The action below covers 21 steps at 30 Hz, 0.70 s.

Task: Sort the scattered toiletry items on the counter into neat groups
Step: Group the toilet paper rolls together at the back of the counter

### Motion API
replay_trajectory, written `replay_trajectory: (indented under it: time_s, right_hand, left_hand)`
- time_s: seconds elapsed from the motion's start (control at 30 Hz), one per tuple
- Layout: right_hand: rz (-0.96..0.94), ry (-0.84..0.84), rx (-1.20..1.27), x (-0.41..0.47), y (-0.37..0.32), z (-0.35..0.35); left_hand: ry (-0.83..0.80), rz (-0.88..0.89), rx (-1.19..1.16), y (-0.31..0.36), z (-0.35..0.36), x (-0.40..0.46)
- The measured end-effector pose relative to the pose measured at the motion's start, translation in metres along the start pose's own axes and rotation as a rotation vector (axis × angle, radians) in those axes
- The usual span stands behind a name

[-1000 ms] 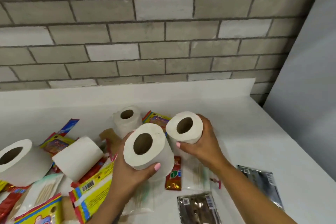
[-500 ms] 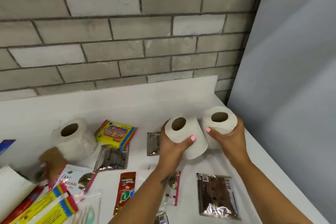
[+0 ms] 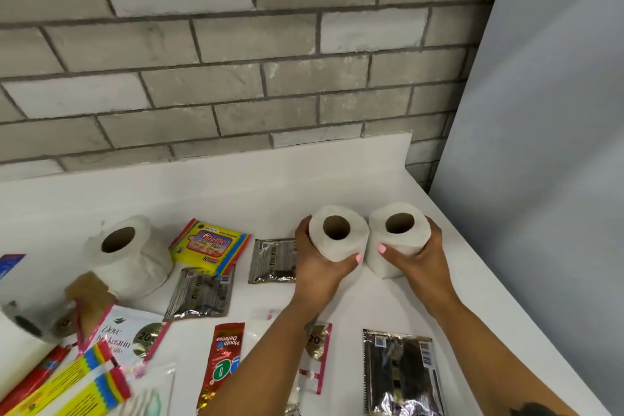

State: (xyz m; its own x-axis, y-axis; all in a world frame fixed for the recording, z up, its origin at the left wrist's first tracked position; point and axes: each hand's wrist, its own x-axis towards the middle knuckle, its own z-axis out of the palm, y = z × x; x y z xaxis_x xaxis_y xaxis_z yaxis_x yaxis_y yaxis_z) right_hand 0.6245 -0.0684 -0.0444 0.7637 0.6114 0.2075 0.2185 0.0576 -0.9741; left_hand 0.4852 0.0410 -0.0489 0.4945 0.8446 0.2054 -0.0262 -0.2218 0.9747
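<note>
**Two rolls to the right corner**

My left hand wraps one toilet roll; my right hand wraps its neighbour, sides touching, near the counter corner. I should seat both flat before letting go. Their cores run roughly upright, openings tipped toward me.

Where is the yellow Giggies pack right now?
In the head view, the yellow Giggies pack lies flat on the white counter, left of centre, between the lone toilet roll on its left and a silver sachet on its right.
</note>
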Motion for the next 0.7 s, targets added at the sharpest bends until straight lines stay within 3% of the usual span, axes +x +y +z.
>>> replay_trajectory:
  time_s: [0.17,0.27,0.43,0.57,0.7]
  right_hand:
    - [0.018,-0.047,0.000,0.005,-0.004,0.006]
    - [-0.043,-0.090,-0.014,0.012,-0.007,0.006]
    - [-0.045,-0.111,-0.052,0.011,-0.004,0.002]
    - [0.046,0.018,-0.095,0.002,-0.011,0.006]
    - [-0.141,0.264,-0.155,-0.007,-0.038,0.019]
  left_hand:
    - [0.062,-0.044,0.075,-0.001,0.003,0.006]
    - [0.097,-0.022,0.234,0.001,0.004,0.007]
    - [0.028,-0.098,0.283,0.014,0.003,0.002]
    - [-0.013,-0.124,0.239,0.025,-0.009,-0.009]
    - [0.105,-0.036,0.207,0.033,-0.037,-0.020]
